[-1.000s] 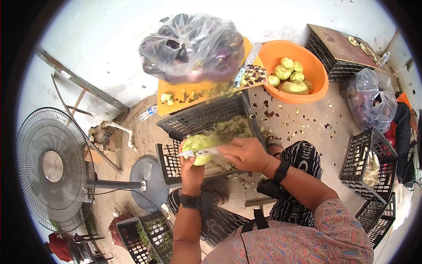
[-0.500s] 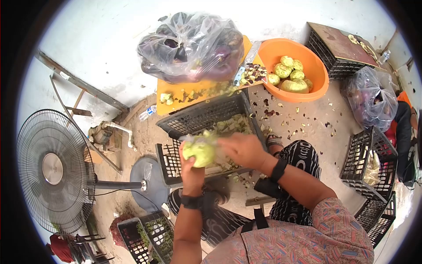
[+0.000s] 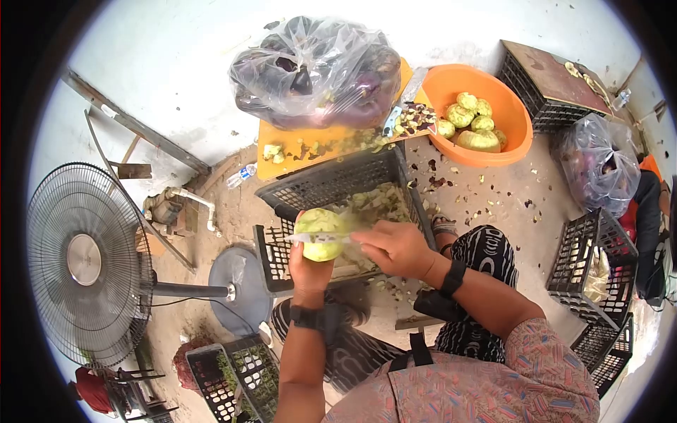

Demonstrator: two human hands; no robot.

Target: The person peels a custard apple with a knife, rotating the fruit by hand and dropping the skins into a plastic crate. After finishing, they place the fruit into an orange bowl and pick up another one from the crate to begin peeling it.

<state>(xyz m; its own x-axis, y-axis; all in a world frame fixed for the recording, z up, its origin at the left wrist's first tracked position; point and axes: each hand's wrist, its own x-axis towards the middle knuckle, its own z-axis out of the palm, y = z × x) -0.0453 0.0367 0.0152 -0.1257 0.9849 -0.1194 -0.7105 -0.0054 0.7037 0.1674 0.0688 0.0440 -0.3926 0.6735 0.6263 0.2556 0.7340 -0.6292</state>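
My left hand point(image 3: 309, 273) is closed around a round, pale green peeled eggplant point(image 3: 321, 218), holding it up over a black plastic crate point(image 3: 338, 176). In my right hand point(image 3: 403, 248) is a knife point(image 3: 324, 238), its light blade lying across the near face of the eggplant and pointing left. Its handle is hidden in my fingers. Pale peelings point(image 3: 381, 201) fill the bottom of the crate. Beyond it, a clear plastic bag of purple eggplants point(image 3: 310, 77) rests on an orange board point(image 3: 278, 168) scattered with trimmings.
An orange basin point(image 3: 520, 149) at the back right holds several peeled eggplants point(image 3: 479, 141). A standing fan point(image 3: 84, 261) is on the left. To the right are another bag of eggplants point(image 3: 599, 162) and black crates point(image 3: 592, 268). Dark scraps litter the floor.
The knife, blurred half a second ago, now shows clearly across the eggplant. My right hand has shifted slightly right and down. The eggplant stays in my left hand. The view has shifted a little.
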